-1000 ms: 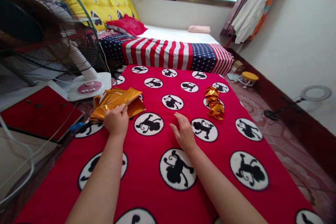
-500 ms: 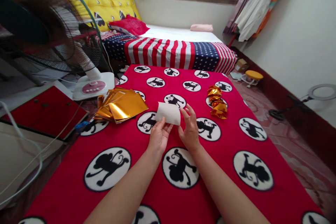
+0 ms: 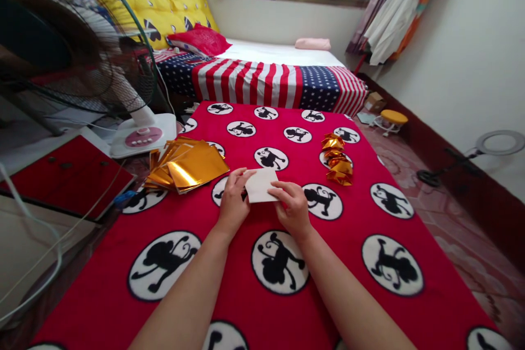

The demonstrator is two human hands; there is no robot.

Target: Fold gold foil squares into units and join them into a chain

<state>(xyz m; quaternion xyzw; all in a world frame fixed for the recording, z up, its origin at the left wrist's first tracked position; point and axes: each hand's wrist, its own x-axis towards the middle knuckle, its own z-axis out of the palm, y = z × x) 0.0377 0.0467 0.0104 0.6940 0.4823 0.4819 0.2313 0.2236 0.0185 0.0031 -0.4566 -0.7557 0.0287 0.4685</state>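
A sheet of paper (image 3: 261, 186), white side up, is held above the red cloth between my two hands. My left hand (image 3: 235, 197) pinches its left edge, thumb below and fingers on top. My right hand (image 3: 290, 203) grips the lower right edge with its fingers laid over the white face. The underside of the sheet is hidden. To the left lies a fanned stack of shiny gold foil paper (image 3: 197, 164). Over on the right, several folded gold foil pieces (image 3: 339, 164) sit in a row, nested against one another.
A red cloth with monkey prints (image 3: 328, 262) covers the surface under my hands. On the left, a fan (image 3: 141, 128) spins beside a red panel (image 3: 74, 172). Behind is a bed with a striped, starred cover (image 3: 262, 82). A yellow stool (image 3: 394, 116) and a ring light stand (image 3: 430, 176) are at right.
My right hand has closed on the paper's right edge. My left hand has shifted from under the sheet to its left side, and the sheet has turned and now lies flatter.
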